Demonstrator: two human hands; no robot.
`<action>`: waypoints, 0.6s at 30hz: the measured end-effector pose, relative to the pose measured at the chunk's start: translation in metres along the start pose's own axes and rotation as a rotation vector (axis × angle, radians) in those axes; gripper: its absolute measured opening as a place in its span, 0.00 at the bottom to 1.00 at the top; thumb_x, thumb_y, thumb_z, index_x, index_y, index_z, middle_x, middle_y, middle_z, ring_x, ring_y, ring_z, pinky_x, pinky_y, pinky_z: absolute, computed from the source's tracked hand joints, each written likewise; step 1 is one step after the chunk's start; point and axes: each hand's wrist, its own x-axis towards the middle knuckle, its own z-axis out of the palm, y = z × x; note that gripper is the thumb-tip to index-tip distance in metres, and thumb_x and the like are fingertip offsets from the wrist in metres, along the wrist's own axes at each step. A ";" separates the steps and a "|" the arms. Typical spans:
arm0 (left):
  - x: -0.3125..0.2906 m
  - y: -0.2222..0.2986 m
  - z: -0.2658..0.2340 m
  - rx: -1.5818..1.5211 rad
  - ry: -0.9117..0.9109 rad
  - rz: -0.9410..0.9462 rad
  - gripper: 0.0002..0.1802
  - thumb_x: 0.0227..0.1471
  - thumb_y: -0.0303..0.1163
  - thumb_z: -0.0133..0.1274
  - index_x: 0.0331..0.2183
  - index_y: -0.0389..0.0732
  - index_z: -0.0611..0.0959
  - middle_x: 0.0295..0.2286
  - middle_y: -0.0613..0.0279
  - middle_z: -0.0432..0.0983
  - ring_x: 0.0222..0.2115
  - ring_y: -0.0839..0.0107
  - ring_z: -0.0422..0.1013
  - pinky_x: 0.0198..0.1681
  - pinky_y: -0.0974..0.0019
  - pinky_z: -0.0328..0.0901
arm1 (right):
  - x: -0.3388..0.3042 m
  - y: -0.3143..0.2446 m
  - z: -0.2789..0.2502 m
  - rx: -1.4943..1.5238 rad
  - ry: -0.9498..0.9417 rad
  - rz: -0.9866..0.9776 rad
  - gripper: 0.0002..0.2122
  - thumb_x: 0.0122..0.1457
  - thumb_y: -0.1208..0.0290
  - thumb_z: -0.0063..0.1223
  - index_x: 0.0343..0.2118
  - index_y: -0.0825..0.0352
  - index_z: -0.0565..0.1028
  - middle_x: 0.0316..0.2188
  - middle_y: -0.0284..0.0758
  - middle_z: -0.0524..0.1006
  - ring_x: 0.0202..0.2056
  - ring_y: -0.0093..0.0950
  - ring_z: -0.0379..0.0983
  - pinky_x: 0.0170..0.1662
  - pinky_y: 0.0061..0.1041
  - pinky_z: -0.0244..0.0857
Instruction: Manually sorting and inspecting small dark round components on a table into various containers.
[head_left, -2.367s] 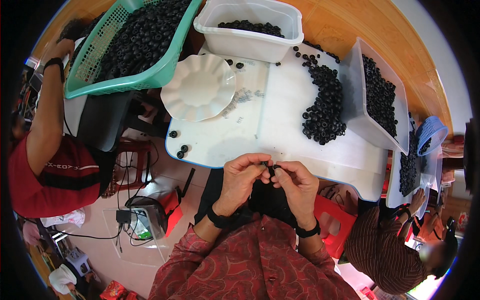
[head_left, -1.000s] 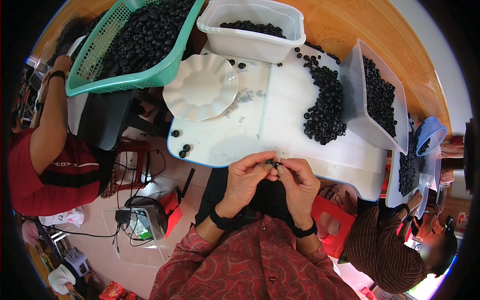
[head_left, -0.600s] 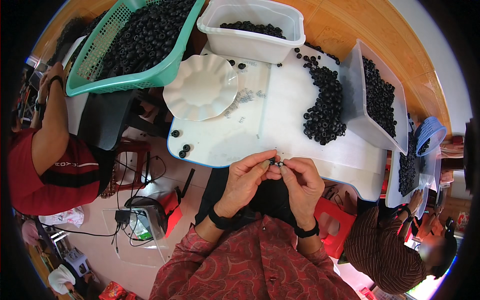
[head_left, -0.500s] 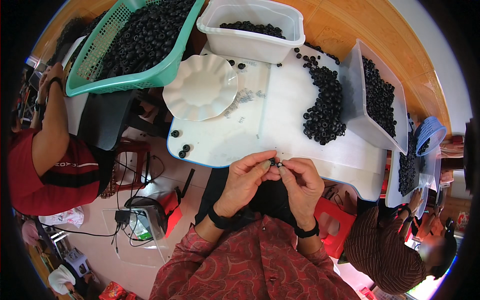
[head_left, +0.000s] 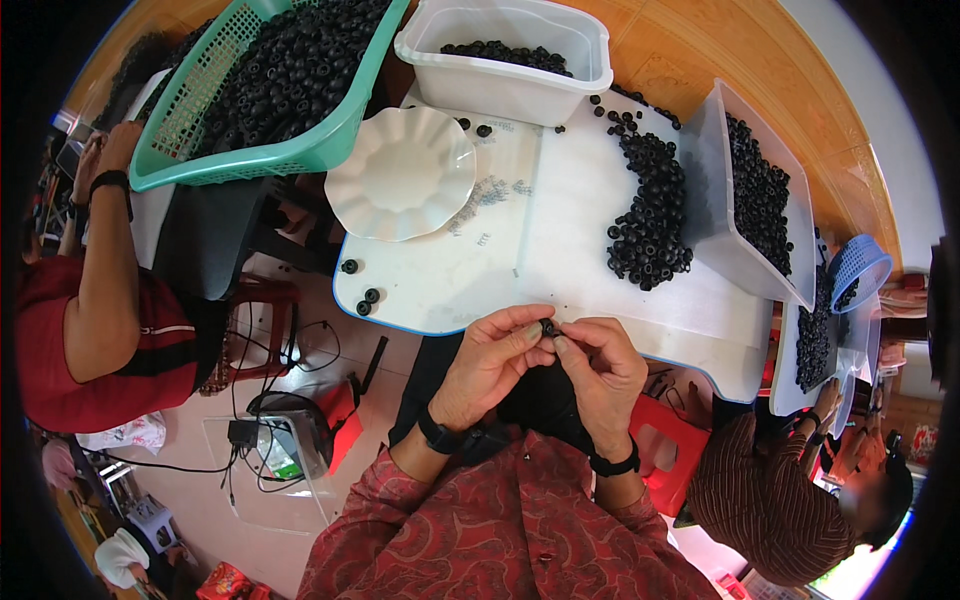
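Just past the table's near edge, both hands are brought together over my lap. My left hand [head_left: 490, 362] pinches a small round black part [head_left: 547, 327] between thumb and fingers. My right hand [head_left: 603, 368] is closed too, its thumb and fingertips pressed against that part from the other side. Fingertips cover much of the part, so whether it is one piece or two I cannot make out. A pile of similar black ring-shaped parts [head_left: 650, 215] lies on the white table [head_left: 570, 215], beyond my right hand.
A white scalloped plate [head_left: 400, 175] rests at the table's left. Black parts fill a green basket [head_left: 260, 165], a white tub [head_left: 505, 88] and a translucent bin [head_left: 715, 225]. Several loose parts [head_left: 372, 295] lie near the left edge. People [head_left: 105, 330] sit on both sides.
My fingertips have come closer together, and the right hand's fingers now meet the black part held in the left. Both arms have stayed almost in place.
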 end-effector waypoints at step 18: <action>0.002 0.002 -0.001 -0.036 0.019 -0.035 0.16 0.58 0.22 0.50 0.49 0.30 0.76 0.35 0.58 0.79 0.32 0.73 0.75 0.38 0.69 0.71 | 0.002 0.001 0.002 0.009 0.007 0.005 0.07 0.52 0.84 0.60 0.35 0.71 0.79 0.34 0.34 0.77 0.34 0.20 0.75 0.38 0.17 0.69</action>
